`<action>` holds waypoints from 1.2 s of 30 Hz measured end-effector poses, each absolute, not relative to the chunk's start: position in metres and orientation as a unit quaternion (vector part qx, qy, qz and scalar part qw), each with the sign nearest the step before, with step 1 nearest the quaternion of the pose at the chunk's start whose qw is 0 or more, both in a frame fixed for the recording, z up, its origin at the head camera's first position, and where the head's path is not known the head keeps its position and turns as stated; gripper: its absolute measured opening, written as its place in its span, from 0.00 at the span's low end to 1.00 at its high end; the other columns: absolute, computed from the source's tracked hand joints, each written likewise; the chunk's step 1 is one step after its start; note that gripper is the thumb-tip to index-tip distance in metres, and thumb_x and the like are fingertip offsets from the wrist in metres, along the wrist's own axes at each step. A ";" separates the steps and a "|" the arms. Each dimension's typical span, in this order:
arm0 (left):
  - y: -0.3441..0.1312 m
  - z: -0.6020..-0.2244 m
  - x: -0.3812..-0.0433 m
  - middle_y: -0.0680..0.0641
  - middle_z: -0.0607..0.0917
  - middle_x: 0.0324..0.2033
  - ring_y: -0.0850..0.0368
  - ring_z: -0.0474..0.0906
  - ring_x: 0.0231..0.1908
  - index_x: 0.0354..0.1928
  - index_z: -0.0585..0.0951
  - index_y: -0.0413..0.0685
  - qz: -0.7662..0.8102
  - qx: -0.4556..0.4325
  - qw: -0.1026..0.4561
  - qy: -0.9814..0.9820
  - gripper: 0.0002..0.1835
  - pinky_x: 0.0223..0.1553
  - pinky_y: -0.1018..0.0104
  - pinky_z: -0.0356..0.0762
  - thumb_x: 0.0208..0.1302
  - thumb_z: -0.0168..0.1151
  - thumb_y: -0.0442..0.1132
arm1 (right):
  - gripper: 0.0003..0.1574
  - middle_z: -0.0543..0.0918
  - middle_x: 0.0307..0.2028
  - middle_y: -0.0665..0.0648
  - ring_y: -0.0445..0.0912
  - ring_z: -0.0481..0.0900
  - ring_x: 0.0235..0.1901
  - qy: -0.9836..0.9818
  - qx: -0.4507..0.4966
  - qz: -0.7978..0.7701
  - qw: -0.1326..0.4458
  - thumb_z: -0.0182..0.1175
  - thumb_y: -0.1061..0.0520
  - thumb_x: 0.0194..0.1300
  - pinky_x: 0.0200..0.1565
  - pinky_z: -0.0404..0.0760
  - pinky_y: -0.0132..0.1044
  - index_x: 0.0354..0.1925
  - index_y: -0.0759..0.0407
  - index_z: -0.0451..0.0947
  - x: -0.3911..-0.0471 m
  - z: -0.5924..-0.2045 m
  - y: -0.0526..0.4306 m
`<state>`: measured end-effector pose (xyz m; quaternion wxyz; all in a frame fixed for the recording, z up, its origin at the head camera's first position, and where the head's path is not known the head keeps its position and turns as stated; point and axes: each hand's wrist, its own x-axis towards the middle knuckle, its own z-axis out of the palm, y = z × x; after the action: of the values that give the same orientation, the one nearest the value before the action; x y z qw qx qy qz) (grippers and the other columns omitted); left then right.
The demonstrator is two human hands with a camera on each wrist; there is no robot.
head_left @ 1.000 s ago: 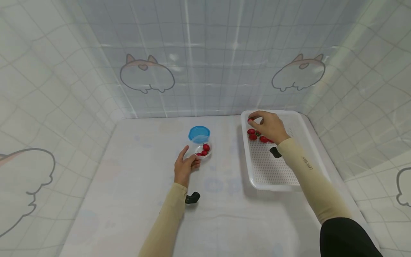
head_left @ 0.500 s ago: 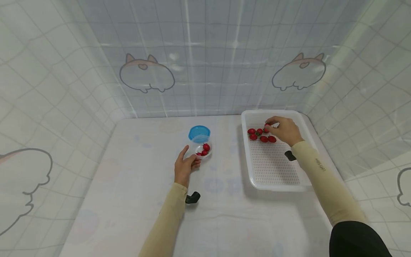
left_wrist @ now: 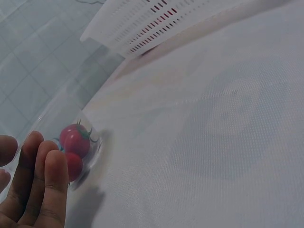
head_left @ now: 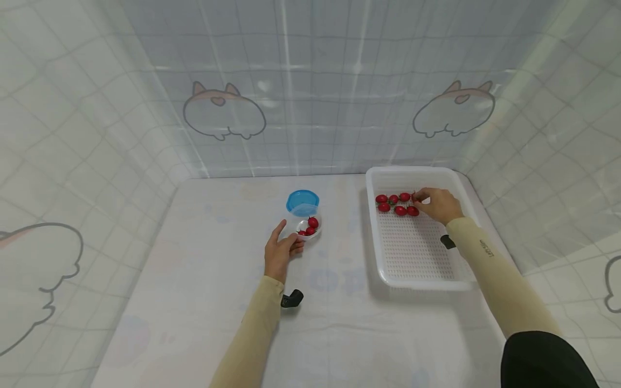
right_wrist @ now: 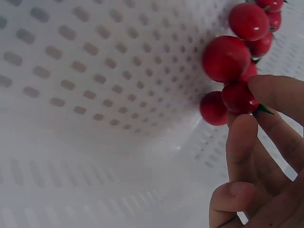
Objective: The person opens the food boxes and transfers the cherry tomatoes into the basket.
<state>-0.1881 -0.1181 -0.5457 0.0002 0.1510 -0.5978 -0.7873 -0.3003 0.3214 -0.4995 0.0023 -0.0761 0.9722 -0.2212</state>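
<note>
In the head view my left hand (head_left: 280,256) holds a small clear plastic container (head_left: 300,223) at its near left side. Red cherry tomatoes (head_left: 312,222) lie inside it, green-topped in the left wrist view. My right hand (head_left: 439,205) is over the white perforated basket (head_left: 402,269). Its thumb and fingertips pinch one cherry tomato (right_wrist: 240,97) with a green stem, low at the right end of two rows of cherry tomatoes (head_left: 400,210). In the right wrist view the pinched tomato overlaps its neighbours.
A blue round lid (head_left: 302,200) lies just behind the clear container. The basket's raised rim (head_left: 371,226) faces the container across a strip of white tablecloth (head_left: 339,302). Tile-patterned sheeting (head_left: 310,118) stands behind and on both sides.
My right hand, pinching a cherry tomato, has moved right and toward me, from the basket's far left corner to the end of the far row. My left hand and the container have stayed put.
</note>
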 end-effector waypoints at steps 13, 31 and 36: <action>-0.120 -0.545 -0.189 0.27 0.83 0.51 0.30 0.80 0.52 0.77 0.63 0.57 -0.797 0.145 -0.018 -0.586 0.35 0.59 0.48 0.79 0.72 0.63 0.37 | 0.21 0.82 0.56 0.65 0.67 0.78 0.55 0.975 -0.055 -0.214 0.036 0.63 0.49 0.71 0.48 0.78 0.65 0.57 0.59 0.80 -0.302 -0.502 0.322; -0.118 -0.544 -0.188 0.35 0.87 0.42 0.36 0.84 0.46 0.76 0.67 0.56 -0.784 0.149 0.003 -0.602 0.33 0.50 0.58 0.85 0.71 0.64 0.37 | 0.21 0.84 0.53 0.64 0.56 0.80 0.39 0.971 -0.055 -0.234 0.005 0.62 0.49 0.72 0.34 0.80 0.49 0.58 0.57 0.81 -0.300 -0.485 0.295; -0.119 -0.545 -0.188 0.35 0.87 0.42 0.36 0.84 0.46 0.76 0.67 0.56 -0.785 0.151 0.002 -0.601 0.33 0.50 0.58 0.85 0.71 0.64 0.37 | 0.21 0.85 0.52 0.62 0.56 0.82 0.41 0.966 -0.079 -0.245 -0.012 0.62 0.48 0.72 0.36 0.82 0.52 0.57 0.56 0.82 -0.300 -0.476 0.278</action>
<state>-0.1880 -0.1185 -0.5452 0.0025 0.1507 -0.6015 -0.7846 -0.2995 0.2782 -0.4756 -0.0117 -0.0787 0.9661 -0.2455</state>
